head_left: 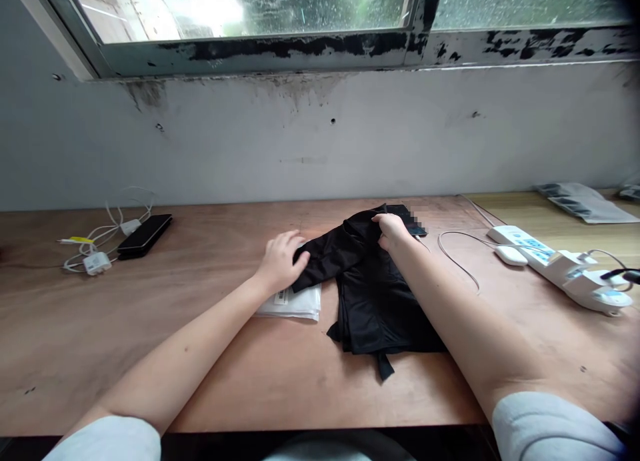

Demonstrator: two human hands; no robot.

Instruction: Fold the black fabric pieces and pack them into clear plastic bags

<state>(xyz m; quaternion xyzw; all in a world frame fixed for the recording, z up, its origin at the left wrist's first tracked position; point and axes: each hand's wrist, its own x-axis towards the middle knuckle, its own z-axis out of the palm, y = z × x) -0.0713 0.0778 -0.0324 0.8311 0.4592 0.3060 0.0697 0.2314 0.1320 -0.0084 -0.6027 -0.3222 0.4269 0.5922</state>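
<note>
A black long-sleeved garment (380,307) lies partly folded on the table in front of me. One of its sleeves (323,255) stretches out to the left. My right hand (391,230) pinches the black cloth near its upper edge, fingers closed. At the sleeve's end is my left hand (283,261), its fingers extended and the thumb apart, resting over the cloth. Under that hand and the sleeve end sits a flat white plastic packet (300,305) with a label, partly covered. A narrow black strip (385,367) hangs from the garment's near edge.
Behind the garment lies a dark phone-like device (407,217), partly pixelated. To the right are a white power strip (560,267) with plugs and a grey plastic bag (585,201). White cables with chargers (97,263) and a black flat case (145,236) lie left. A wall stands behind.
</note>
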